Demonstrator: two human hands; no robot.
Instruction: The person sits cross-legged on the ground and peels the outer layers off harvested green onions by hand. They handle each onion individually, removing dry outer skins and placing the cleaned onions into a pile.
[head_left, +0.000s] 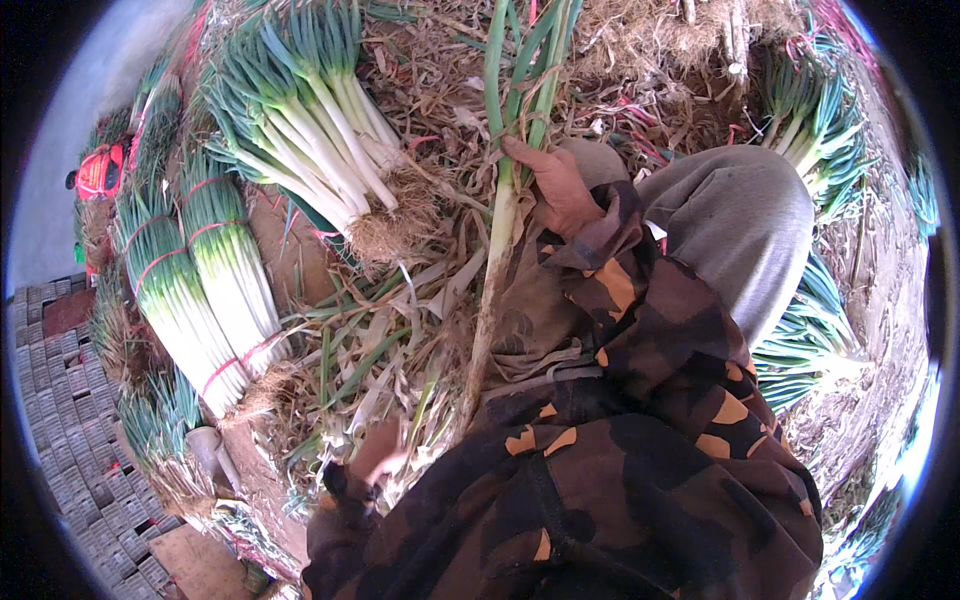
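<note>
My right hand (559, 187) grips a single long Welsh onion (501, 225) just below where its green leaves fork. The stalk slants down towards my lap, and its lower white part is streaked with brown soil. My left hand (381, 450) is low on the left, blurred, beside a heap of stripped onion leaves and skins (390, 367). Whether it holds anything is not clear. Ahead and to the left lies a loose pile of clean onions (322, 142), with white shafts and a mat of roots towards me.
Two tied bundles of onions (195, 300) lie left, bound with red bands. More onions (806, 330) lie right, beyond my bent knee (735, 217). Unpeeled onions with dry roots (645, 37) are at the top. Grey paving (67, 420) and a red-clad figure (99, 172) show far left.
</note>
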